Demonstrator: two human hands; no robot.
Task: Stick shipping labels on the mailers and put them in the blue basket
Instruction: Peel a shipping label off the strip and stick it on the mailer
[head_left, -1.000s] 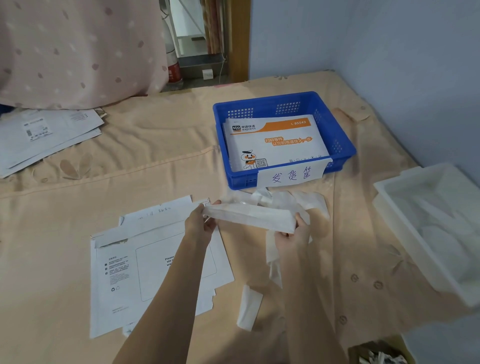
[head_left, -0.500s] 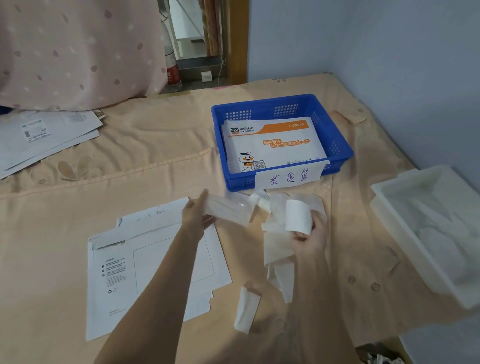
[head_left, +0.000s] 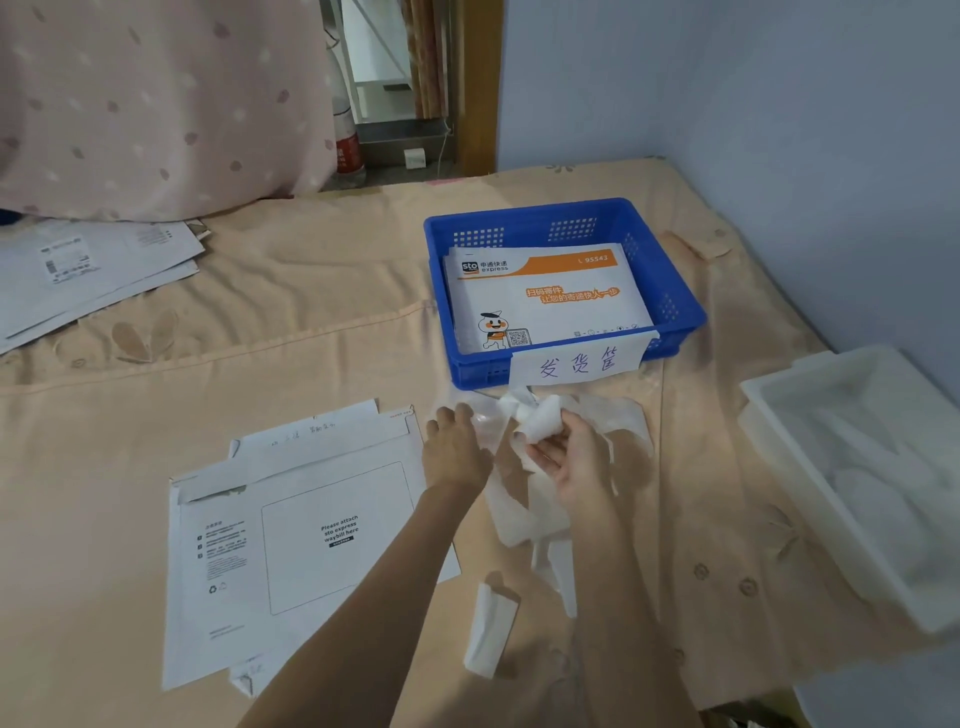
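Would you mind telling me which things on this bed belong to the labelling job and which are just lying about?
Belongs to the job:
- blue basket, holding an orange-and-white mailer
- blank mailers by the left hand
- crumpled label paper in the right hand

Lying about:
- white tray
- paper scrap
- far pile of envelopes
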